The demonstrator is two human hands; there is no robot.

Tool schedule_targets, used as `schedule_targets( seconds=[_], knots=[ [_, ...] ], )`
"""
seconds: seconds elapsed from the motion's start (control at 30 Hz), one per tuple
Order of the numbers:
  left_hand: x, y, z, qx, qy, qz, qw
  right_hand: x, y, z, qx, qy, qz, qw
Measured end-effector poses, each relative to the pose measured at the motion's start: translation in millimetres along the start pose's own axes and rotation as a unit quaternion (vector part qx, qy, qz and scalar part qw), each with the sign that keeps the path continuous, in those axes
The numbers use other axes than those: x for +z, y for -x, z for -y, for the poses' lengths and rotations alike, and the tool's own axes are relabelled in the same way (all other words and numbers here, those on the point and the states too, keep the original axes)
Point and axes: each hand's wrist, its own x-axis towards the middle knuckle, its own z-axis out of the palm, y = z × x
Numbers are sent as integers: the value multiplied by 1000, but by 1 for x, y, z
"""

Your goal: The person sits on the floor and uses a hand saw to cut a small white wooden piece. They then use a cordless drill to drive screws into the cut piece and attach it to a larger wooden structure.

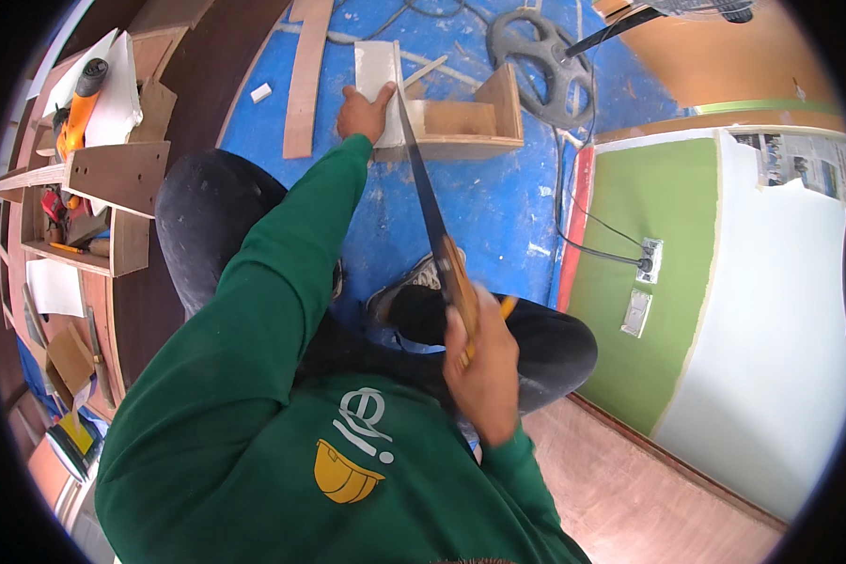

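Observation:
My right hand (484, 362) is wrapped around the handle of a hand saw (426, 193). The long dark blade points away from me, its tip at the edge of a white-faced board (378, 68). The board lies against the left end of a shallow wooden box (461, 120) on the floor. With thumb and fingers spread across its near part, my left hand (363, 115) grips this board. A thin wood strip (427, 71) rests beside the blade, by the box's far side.
A grey round stand base (541, 68) sits behind the box on blue floor sheeting (498, 207). Left of the board lies a long plank (306, 85). An orange power tool (83, 108) rests on a wooden shelf unit at left. A plugged cord (611, 252) runs from the green wall.

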Motion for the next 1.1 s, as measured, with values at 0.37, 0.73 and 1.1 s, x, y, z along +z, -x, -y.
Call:
schedule_targets(
  seconds=[0.37,0.73,1.1],
  knots=[
    [2,-8,-10,13,-19,-6,1000,68,-98,-38,3,16,-19,1000],
    [-6,-6,-2,-4,-12,-1,1000,3,21,-6,-14,-3,-17,1000],
    [-4,-6,-3,6,-11,21,1000,13,9,-17,-7,-9,-14,1000]
  ],
)
